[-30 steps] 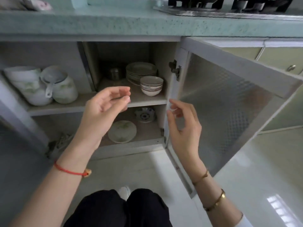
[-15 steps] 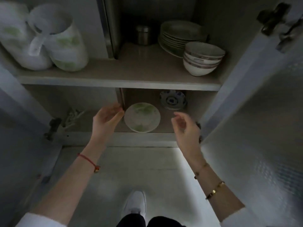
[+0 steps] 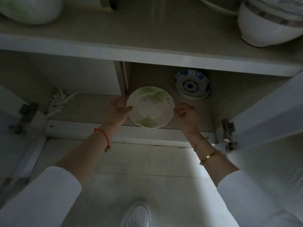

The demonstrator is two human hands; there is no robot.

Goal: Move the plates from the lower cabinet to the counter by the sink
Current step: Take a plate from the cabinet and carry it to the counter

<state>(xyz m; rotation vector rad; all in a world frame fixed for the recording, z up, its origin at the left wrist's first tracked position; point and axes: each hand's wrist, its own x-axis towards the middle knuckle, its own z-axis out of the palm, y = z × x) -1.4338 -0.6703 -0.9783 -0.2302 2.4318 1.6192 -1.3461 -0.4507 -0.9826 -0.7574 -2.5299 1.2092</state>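
Observation:
A white plate with green leaf print (image 3: 150,106) lies at the front of the lower cabinet's bottom shelf (image 3: 91,107). My left hand (image 3: 117,110) grips its left rim, thumb on top of the edge. My right hand (image 3: 186,113) pinches its right rim with curled fingers. Behind and to the right stands a small stack of blue-and-white plates (image 3: 191,85), untouched.
The upper shelf (image 3: 147,51) juts out just above the plates, carrying stacked white bowls (image 3: 268,25) at right and a white jug (image 3: 29,10) at left. An open cabinet door (image 3: 270,125) with hinge (image 3: 228,135) stands at right. Loose white pieces (image 3: 59,101) lie at left.
I have leaned in closer and lower. Both hands moved forward from either side of the green-leaf plate and now hold its rims.

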